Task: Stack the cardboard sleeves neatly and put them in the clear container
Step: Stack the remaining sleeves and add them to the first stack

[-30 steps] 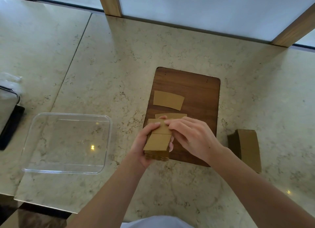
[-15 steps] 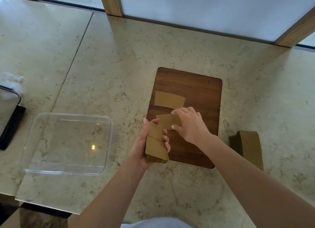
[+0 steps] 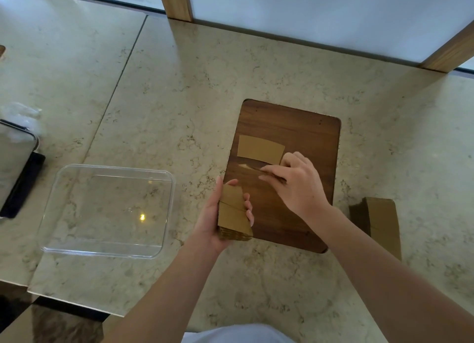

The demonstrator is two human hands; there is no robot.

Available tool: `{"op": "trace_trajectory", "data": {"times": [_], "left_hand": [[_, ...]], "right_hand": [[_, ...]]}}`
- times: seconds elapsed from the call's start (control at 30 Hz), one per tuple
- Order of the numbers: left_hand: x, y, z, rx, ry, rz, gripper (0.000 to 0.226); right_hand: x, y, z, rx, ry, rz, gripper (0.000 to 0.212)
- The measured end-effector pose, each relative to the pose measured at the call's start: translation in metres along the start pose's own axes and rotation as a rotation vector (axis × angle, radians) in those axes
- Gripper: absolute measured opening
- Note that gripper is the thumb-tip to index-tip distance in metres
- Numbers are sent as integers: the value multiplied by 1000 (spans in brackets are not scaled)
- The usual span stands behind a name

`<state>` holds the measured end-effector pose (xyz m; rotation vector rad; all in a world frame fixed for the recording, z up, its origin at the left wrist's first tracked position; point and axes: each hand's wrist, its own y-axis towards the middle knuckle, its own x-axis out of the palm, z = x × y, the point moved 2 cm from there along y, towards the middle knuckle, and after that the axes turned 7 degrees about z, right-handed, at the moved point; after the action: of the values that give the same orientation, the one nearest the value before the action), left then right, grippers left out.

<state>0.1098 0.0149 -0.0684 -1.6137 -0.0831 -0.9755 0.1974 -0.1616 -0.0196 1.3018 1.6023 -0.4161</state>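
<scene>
My left hand (image 3: pixel 209 223) grips a stack of brown cardboard sleeves (image 3: pixel 234 215) at the near left corner of the wooden board (image 3: pixel 307 137). My right hand (image 3: pixel 296 182) is over the middle of the board and pinches a single sleeve (image 3: pixel 252 167), which is tilted up so that I see it almost edge-on. One more sleeve (image 3: pixel 260 149) lies flat on the board just beyond my right hand. The clear container (image 3: pixel 112 166) stands on the stone counter to the left of my left hand, with nothing in it.
Another pile of cardboard sleeves (image 3: pixel 378 222) lies on the counter right of the board, beside my right forearm. A dark flat object with a glossy lid (image 3: pixel 15 168) and some crumpled plastic (image 3: pixel 20 110) sit at the left edge. The counter's near edge runs below the container.
My right hand left the stack in my left hand, reached forward onto the board and picked up the nearer loose sleeve, tilting it up. My left hand kept holding the stack.
</scene>
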Motion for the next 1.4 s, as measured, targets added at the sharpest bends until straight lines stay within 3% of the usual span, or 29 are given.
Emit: {"op": "trace_trajectory", "data": {"times": [0.13, 0.3, 0.4, 0.5, 0.63, 0.7, 0.8, 0.83, 0.93, 1.03, 1.1, 1.23, 1.4], "left_hand": [[5, 2, -2, 10, 18, 22, 74], [13, 4, -5, 6, 147, -138, 84], [18, 5, -7, -44, 176, -197, 85], [23, 7, -6, -10, 229, -198, 86], [30, 7, -1, 105, 262, -166, 77], [31, 8, -3, 119, 208, -138, 89], [30, 10, -3, 99, 86, -136, 89], [30, 9, -1, 99, 73, -148, 80], [30, 7, 6, 105, 50, -101, 65], [28, 7, 10, 104, -2, -34, 73], [24, 7, 13, 87, -21, -5, 72], [16, 6, 14, 51, -42, 18, 63], [15, 5, 9, 35, -23, 36, 61]], "right_hand": [[-15, -13, -12, -229, 26, 34, 31], [-14, -18, -30, -243, 267, -32, 37], [-7, -17, -35, -144, 391, -86, 35], [-1, -15, -36, -3, 500, -187, 47], [1, -2, -33, 213, 622, -423, 60], [2, 4, -34, 246, 605, -535, 65], [0, 17, -29, 393, 692, -543, 51], [3, 23, -23, 425, 656, -477, 44], [21, 41, 13, 410, 196, -291, 30], [44, 51, 37, 495, -68, -382, 48], [55, 56, 44, 456, -175, -420, 63], [60, 68, 47, 411, -253, -390, 62], [38, 60, 30, 306, -149, -339, 31]]}}
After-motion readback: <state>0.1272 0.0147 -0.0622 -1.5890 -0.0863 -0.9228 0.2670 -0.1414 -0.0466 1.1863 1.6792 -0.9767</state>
